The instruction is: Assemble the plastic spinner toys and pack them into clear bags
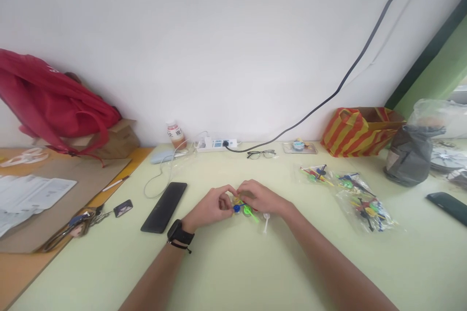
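At the middle of the table, my left hand (215, 206) and my right hand (260, 196) meet over a small cluster of coloured plastic pieces. My left hand's fingers are curled, the thumb tip against a blue round piece (237, 208). Bent over the pile from the other side, my right hand's fingertips pinch at it near a yellow piece (237, 200). A bright green round piece with a stem (248, 211) lies just below them. Under my right wrist is a pale piece with a stem (266, 221). The fingertips partly hide what they grip.
Clear bags of similar pieces (370, 210) lie at the right. A black phone (164, 207) is left of my left hand. Behind stand a power strip (217, 145), glasses (261, 154) and a bottle (176, 135). A striped bag (359, 131) and grey bag (410, 155) are back right.
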Demonstrator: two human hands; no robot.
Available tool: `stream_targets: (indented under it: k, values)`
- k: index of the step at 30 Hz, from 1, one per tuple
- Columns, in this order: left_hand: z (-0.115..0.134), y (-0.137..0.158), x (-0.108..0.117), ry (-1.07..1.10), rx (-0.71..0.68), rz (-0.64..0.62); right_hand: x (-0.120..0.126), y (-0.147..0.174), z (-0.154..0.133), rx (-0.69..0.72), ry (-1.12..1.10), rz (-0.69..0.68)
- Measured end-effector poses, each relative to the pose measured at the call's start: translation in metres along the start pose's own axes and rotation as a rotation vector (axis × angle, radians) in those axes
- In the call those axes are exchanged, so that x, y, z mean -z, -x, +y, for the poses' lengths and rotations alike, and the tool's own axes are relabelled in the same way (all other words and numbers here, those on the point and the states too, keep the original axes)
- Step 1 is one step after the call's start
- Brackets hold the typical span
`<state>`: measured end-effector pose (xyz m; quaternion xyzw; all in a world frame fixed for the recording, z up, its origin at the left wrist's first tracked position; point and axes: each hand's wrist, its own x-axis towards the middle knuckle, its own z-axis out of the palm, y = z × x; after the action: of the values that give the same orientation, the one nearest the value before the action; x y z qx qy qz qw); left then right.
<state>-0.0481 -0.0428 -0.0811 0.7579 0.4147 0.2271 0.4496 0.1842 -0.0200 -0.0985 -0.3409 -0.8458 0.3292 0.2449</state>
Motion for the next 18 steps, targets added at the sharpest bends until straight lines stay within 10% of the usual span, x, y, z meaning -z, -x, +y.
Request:
stream_targets:
  k: [12, 18]
  values:
    - [-0.017, 0.004, 0.035, 0.266, 0.089, -0.215, 0.041, 0.013, 0.012, -0.207, 0.164, -0.066]
    - [-0.013, 0.004, 0.034, 0.378, 0.066, -0.049, 0.059, 0.03, 0.012, -0.351, 0.213, -0.112]
